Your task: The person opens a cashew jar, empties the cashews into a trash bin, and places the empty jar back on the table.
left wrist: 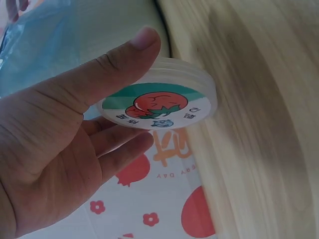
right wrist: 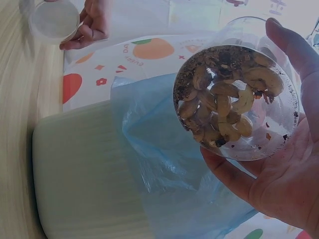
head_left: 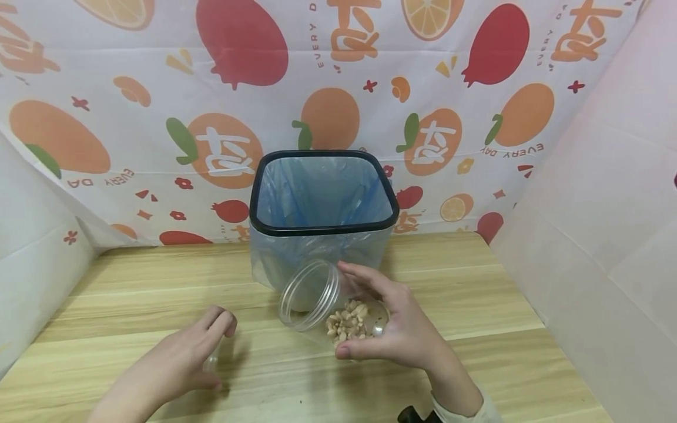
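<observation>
My right hand (head_left: 404, 326) grips a clear plastic jar (head_left: 309, 296) round its side, thumb and fingers spread across it. The jar is tilted with its uncapped mouth to the left, in front of the bin. Inside lie cashew nuts (right wrist: 227, 107) and dark crumbs, seen through the base in the right wrist view. My left hand (head_left: 180, 355) pinches a round lid (left wrist: 159, 107) between thumb and fingers, low over the table at the left. The lid has a printed label with red fruit on a green and white ground; in the head view the hand mostly hides it.
A bin (head_left: 322, 229) with a black rim and a blue plastic liner (head_left: 328, 182) stands at the table's back, just behind the jar. Fruit-printed cloth (head_left: 328, 76) hangs behind the wooden table (head_left: 476, 294), and pale walls rise on both sides.
</observation>
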Motion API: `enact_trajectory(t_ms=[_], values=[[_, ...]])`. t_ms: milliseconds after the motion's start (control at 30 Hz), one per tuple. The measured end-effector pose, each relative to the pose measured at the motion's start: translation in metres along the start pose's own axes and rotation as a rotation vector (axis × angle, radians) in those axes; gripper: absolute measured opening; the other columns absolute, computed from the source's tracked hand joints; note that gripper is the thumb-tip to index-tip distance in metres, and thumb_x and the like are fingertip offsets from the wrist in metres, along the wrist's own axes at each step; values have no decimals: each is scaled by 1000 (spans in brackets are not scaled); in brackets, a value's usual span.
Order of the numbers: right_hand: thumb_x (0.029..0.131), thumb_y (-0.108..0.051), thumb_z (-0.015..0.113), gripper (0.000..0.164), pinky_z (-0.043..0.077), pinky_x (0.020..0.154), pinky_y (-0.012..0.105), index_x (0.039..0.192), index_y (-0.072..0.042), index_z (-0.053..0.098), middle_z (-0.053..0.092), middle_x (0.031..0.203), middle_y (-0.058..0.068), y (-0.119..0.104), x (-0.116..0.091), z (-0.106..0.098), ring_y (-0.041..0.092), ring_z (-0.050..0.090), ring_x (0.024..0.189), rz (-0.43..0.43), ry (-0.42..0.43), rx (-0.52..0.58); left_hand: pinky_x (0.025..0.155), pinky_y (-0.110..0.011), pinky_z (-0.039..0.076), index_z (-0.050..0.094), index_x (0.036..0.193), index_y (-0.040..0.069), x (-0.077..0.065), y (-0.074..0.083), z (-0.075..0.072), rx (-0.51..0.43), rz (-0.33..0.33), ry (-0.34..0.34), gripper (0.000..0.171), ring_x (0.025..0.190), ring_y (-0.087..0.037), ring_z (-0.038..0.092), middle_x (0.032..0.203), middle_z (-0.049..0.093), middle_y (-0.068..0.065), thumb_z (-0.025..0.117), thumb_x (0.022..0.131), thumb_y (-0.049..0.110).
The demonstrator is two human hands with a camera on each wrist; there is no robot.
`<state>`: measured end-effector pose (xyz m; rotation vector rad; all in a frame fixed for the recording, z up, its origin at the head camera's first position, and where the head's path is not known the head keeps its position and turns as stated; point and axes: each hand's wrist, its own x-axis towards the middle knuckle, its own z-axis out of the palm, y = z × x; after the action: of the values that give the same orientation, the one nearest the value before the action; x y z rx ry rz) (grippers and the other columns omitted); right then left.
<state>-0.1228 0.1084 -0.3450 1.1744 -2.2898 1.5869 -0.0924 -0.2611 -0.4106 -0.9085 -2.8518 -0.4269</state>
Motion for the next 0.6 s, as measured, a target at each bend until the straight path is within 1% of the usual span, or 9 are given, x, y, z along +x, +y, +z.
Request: enact_trajectory(t_ms=[200,333,400,500,600], values=[[63,-22,95,98,47,106,36,148,-21,47,55,145,-2,-1,0,0,20,58,127,3,-5,4,55,-21,43,48,109,17,2,1,2,-1,14,1,79,70,1,44,104,48,10,98,50,32],[64,-22,95,97,47,106,36,148,-21,46,56,145,-3,-1,-1,0,19,59,126,2,-2,4,57,-22,44,50,112,19,3,0,5,-14,10,2,76,74,1,45,106,51,11,97,54,33],[64,-23,95,97,47,106,35,148,-21,46,56,144,-2,0,-1,0,19,59,126,1,-2,4,57,-21,43,51,113,20,4,0,8,-43,3,2,71,72,3,45,107,53,11,95,58,34],[63,-22,95,97,47,107,35,148,-20,47,56,144,-2,0,0,0,20,58,127,-5,-3,7,57,-19,42,53,113,21,4,-1,11,-91,-7,13,61,69,6,45,107,56,11,91,68,35],[63,-23,95,97,47,106,35,147,-20,47,57,143,-2,0,0,0,20,59,127,-12,-6,11,59,-19,43,54,114,21,6,-1,14,-117,-7,36,52,69,7,46,106,58,11,85,77,37]])
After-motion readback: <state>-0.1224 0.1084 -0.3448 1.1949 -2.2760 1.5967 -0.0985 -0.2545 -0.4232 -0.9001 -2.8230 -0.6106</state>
